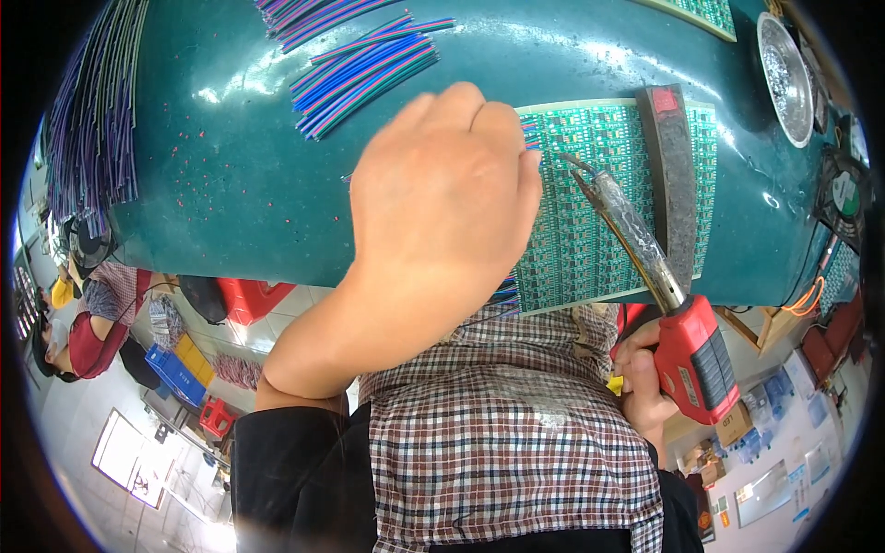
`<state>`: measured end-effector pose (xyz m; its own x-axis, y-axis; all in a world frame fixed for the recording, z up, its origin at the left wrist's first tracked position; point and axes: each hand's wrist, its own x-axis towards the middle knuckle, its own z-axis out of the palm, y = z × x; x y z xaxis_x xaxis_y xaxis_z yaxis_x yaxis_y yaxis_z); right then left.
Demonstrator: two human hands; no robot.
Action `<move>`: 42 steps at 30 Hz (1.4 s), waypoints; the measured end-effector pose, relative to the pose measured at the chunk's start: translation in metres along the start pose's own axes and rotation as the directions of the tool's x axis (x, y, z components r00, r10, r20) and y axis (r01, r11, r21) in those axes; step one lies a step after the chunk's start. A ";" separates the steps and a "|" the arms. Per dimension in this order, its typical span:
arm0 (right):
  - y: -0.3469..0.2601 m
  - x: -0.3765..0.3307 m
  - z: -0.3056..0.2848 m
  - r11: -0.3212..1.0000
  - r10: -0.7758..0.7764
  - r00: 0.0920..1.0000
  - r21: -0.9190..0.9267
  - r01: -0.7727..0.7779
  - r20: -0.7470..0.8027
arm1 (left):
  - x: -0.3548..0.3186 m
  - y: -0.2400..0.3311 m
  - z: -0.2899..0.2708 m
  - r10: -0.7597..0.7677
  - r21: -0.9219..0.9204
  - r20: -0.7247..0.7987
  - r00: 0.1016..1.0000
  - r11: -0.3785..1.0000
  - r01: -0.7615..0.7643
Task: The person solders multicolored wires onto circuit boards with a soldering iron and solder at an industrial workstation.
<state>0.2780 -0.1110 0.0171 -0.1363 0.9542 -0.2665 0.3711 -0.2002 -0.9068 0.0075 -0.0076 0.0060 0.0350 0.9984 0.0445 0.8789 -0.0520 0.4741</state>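
Observation:
My left hand (442, 184) is closed over the left edge of a green circuit board panel (590, 194), its knuckles up and most of the fingers hidden. Striped wires (530, 134) poke out between it and the panel, and one wire end shows on its other side. In my right hand (643, 376) is a red and black soldering gun (699, 364). The gun's metal barrel slants up over the panel, and its tip (573, 164) is just right of my left hand. More wires (505, 291) show at the panel's lower left edge.
A dark bar (671, 175) lies across the panel. Cut wire bundles (369, 74) are beyond my left hand; longer wires (97, 111) hang at the far left. A metal bowl (785, 78), a fan (843, 194) and another panel (705, 11) are at the right. A person (101, 323) sits at left.

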 end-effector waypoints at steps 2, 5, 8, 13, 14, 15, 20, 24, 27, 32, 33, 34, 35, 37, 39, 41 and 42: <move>-0.009 0.004 0.006 0.996 0.030 0.999 0.084 -0.028 -0.026 | 0.006 -0.010 -0.004 0.002 0.022 -0.051 0.999 1.000 -0.001; -0.010 0.003 0.005 0.986 0.058 0.998 0.160 -0.054 -0.018 | 0.012 -0.035 -0.012 -0.043 0.129 -0.217 0.975 0.989 0.072; -0.005 0.001 0.002 0.992 0.043 0.999 0.115 -0.042 -0.006 | 0.013 -0.055 -0.014 -0.049 0.131 -0.226 0.973 0.988 0.080; -0.006 0.001 0.001 0.995 0.031 0.999 0.100 -0.030 -0.011 | 0.015 -0.059 -0.017 -0.077 -0.001 -0.193 0.978 0.997 0.079; -0.007 0.001 0.001 0.994 0.040 0.999 0.106 -0.038 -0.011 | 0.015 -0.056 -0.019 -0.112 -0.021 -0.204 0.972 0.994 0.110; -0.007 0.001 0.001 0.993 0.048 0.999 0.112 -0.047 -0.010 | 0.015 -0.054 -0.021 -0.147 -0.042 -0.214 0.966 0.989 0.141; -0.004 0.000 0.001 0.993 0.032 0.999 0.115 -0.029 -0.024 | 0.013 -0.043 -0.020 -0.094 0.010 -0.204 0.974 0.995 0.098; -0.005 0.000 0.002 0.988 0.040 0.998 0.148 -0.033 -0.044 | 0.015 -0.046 -0.019 0.034 0.164 -0.208 0.978 0.987 0.001; -0.006 -0.001 0.003 0.986 0.077 0.996 0.155 -0.068 -0.054 | 0.014 -0.041 -0.016 -0.004 0.077 -0.226 0.974 0.997 0.022; -0.001 -0.002 -0.001 0.989 0.063 0.997 0.135 -0.057 -0.037 | 0.016 -0.039 -0.005 0.094 0.030 -0.209 0.973 0.996 -0.090; 0.000 -0.003 -0.001 0.992 0.053 0.998 0.120 -0.049 -0.036 | 0.017 -0.038 -0.003 0.109 0.016 -0.207 0.972 0.994 -0.108; 0.000 -0.004 -0.001 0.992 0.052 0.998 0.120 -0.048 -0.036 | 0.017 -0.037 -0.002 0.109 0.017 -0.207 0.972 0.994 -0.108; 0.001 -0.005 -0.001 0.990 0.064 0.997 0.125 -0.059 -0.036 | 0.017 -0.036 -0.002 0.125 0.035 -0.213 0.969 0.992 -0.121; 0.000 -0.005 -0.001 0.989 0.077 0.996 0.129 -0.072 -0.036 | 0.018 -0.033 -0.002 0.142 0.051 -0.218 0.966 0.990 -0.134; -0.002 -0.005 0.001 0.985 0.092 0.994 0.148 -0.083 -0.056 | 0.019 -0.028 -0.002 0.084 0.081 -0.162 0.983 0.994 -0.071; -0.002 -0.005 0.000 0.986 0.091 0.995 0.145 -0.084 -0.048 | 0.023 -0.033 -0.005 0.172 0.141 -0.202 0.964 0.979 -0.145; -0.002 -0.006 0.000 0.987 0.091 0.995 0.140 -0.084 -0.042 | 0.024 -0.035 -0.006 0.262 0.202 -0.237 0.936 0.955 -0.216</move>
<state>0.2779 -0.1162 0.0202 -0.0633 0.9406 -0.3336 0.2492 -0.3088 -0.9179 -0.0252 0.0180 -0.0043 0.1500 0.9152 0.3741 0.9280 -0.2609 0.2661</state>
